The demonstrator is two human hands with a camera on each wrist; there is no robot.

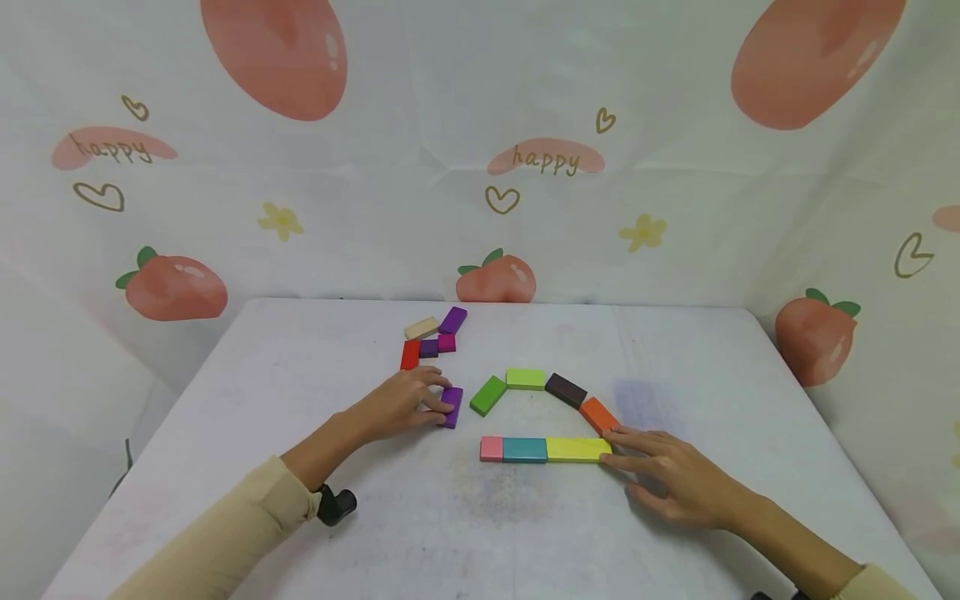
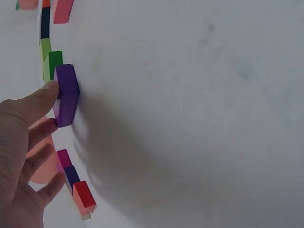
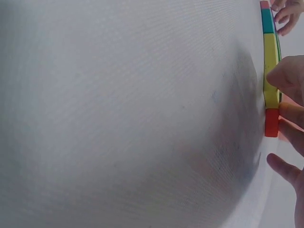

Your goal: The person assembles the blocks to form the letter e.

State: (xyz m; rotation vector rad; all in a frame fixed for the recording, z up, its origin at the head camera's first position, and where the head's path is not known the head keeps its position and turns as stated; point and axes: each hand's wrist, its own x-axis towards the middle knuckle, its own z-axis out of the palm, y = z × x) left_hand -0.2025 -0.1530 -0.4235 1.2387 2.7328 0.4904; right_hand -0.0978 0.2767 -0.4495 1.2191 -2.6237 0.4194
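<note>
Purple block at left fingers points lengthwise forward.

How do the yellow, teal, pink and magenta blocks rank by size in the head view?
1. Yellow block
2. Teal block
3. Pink block and magenta block, unranked: pink looks slightly larger, but magenta lies farther from the camera.

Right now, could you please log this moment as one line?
left hand: pinches nearer purple block | right hand: at orange block, yellow block | teal block: between pink block and yellow block
</note>
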